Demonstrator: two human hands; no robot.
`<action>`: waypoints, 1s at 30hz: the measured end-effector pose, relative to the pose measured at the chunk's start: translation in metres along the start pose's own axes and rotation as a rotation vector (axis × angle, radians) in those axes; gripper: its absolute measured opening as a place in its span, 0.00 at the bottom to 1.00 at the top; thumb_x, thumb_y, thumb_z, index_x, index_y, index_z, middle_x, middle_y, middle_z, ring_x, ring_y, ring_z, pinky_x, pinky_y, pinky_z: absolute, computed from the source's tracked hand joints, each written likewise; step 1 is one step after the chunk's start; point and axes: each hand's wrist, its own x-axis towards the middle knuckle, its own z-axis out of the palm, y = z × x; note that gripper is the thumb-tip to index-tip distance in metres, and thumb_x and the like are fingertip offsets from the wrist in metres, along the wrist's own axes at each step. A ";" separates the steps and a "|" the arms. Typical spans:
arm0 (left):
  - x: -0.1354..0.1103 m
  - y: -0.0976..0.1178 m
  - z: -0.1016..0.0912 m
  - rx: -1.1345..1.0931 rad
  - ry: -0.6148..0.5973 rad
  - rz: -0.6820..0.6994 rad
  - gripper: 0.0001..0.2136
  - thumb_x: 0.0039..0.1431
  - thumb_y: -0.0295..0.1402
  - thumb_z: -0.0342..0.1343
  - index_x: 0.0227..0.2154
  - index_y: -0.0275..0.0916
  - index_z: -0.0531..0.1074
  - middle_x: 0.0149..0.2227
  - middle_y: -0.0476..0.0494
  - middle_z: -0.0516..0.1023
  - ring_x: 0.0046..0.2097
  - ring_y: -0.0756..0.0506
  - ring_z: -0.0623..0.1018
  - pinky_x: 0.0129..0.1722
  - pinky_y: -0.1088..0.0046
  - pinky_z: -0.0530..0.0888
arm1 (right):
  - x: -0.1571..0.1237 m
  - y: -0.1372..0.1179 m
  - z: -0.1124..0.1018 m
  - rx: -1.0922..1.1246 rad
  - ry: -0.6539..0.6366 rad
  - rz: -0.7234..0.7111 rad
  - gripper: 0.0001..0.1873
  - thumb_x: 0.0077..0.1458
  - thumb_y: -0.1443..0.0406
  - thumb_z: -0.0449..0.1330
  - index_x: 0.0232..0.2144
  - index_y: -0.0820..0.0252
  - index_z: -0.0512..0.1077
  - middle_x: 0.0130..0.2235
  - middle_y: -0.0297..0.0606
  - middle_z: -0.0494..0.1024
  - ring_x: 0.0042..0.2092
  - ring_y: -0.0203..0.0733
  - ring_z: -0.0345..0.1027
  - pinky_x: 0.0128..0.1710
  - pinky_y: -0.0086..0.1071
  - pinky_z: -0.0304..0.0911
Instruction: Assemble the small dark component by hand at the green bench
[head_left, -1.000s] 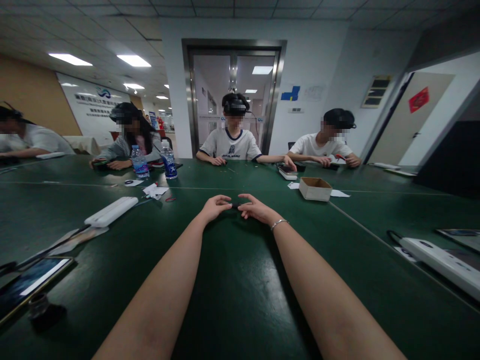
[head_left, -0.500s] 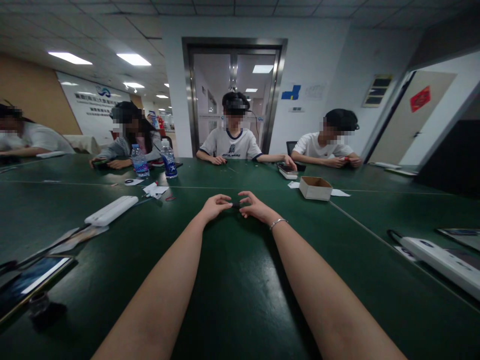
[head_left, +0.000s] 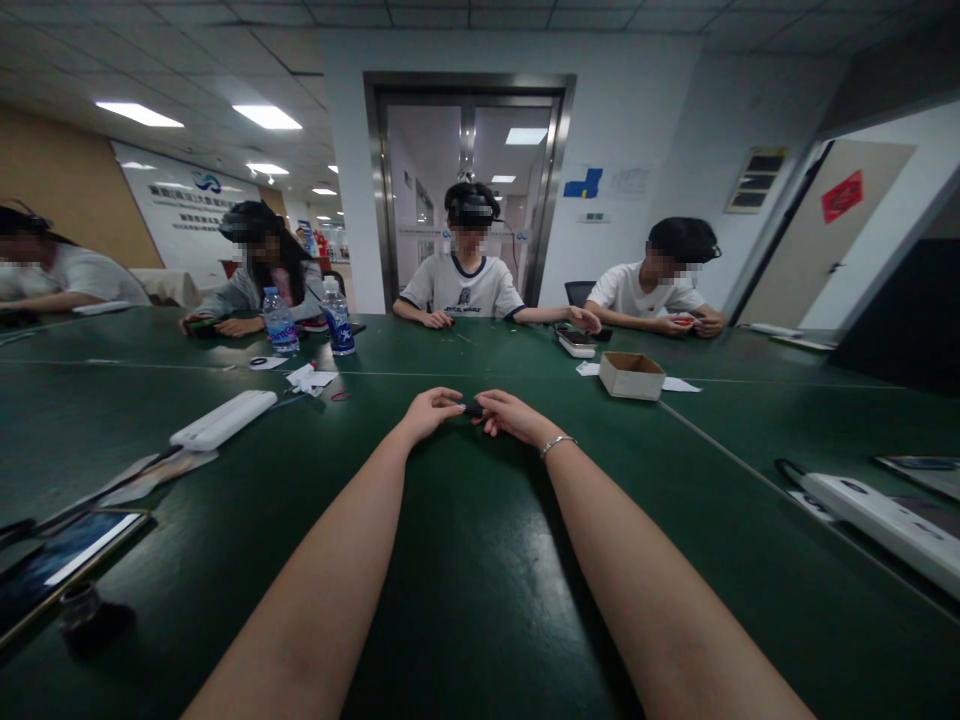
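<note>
Head view. Both forearms reach out over the green tabletop. The left hand and right hand meet at centre, fingers curled in and pinched from either side on a small dark object, too small to identify, held just above the tabletop. A bracelet circles the right wrist. A cardboard box sits well beyond to the right.

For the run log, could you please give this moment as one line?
left hand: small dark object | right hand: same object | surface: green table
</note>
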 end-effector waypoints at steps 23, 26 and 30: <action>0.001 -0.001 0.001 -0.020 0.021 0.000 0.22 0.38 0.40 0.65 0.38 0.35 0.73 0.30 0.43 0.75 0.32 0.48 0.72 0.31 0.72 0.66 | -0.002 -0.003 0.002 0.004 -0.010 -0.028 0.24 0.47 0.80 0.61 0.46 0.62 0.63 0.33 0.33 0.70 0.24 0.28 0.69 0.23 0.20 0.68; 0.001 -0.001 0.001 -0.028 0.014 0.003 0.22 0.38 0.40 0.65 0.38 0.34 0.73 0.30 0.42 0.76 0.31 0.48 0.72 0.31 0.72 0.66 | -0.002 -0.003 0.003 -0.018 0.027 0.014 0.18 0.53 0.74 0.59 0.46 0.66 0.62 0.29 0.34 0.70 0.21 0.28 0.67 0.20 0.20 0.66; 0.000 0.000 0.000 -0.008 0.014 -0.002 0.22 0.39 0.40 0.64 0.38 0.35 0.73 0.29 0.43 0.75 0.31 0.48 0.72 0.31 0.72 0.66 | -0.003 -0.004 0.004 -0.039 -0.003 -0.026 0.24 0.47 0.79 0.61 0.47 0.64 0.62 0.30 0.32 0.70 0.22 0.27 0.67 0.21 0.19 0.66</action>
